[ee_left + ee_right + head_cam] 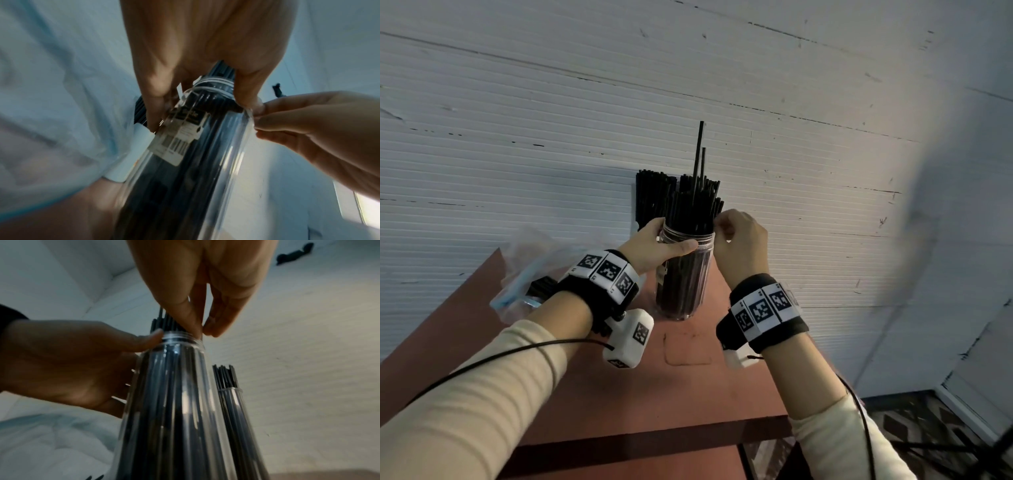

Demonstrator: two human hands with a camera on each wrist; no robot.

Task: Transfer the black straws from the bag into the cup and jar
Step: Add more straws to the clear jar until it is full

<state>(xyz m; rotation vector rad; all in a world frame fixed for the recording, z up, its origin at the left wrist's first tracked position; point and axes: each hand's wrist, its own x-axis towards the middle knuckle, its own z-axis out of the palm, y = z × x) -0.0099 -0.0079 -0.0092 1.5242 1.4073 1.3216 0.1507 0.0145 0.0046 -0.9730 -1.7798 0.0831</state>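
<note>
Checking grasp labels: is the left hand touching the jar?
Touching. In the head view the left hand wraps the jar below its threaded rim; the right wrist view shows its thumb on the neck.

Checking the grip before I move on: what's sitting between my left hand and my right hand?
The clear jar, packed with black straws. The left hand grips its neck; the right hand pinches at the rim opposite. The head view shows this best.

No word or number can be read anywhere. The clear jar [205, 162] carries a white sticker [174, 139] with a barcode and a dark band of print, all too blurred to make out. The wrist bands [606, 270] bear black-and-white square code markers, patterns only, without letters.
</note>
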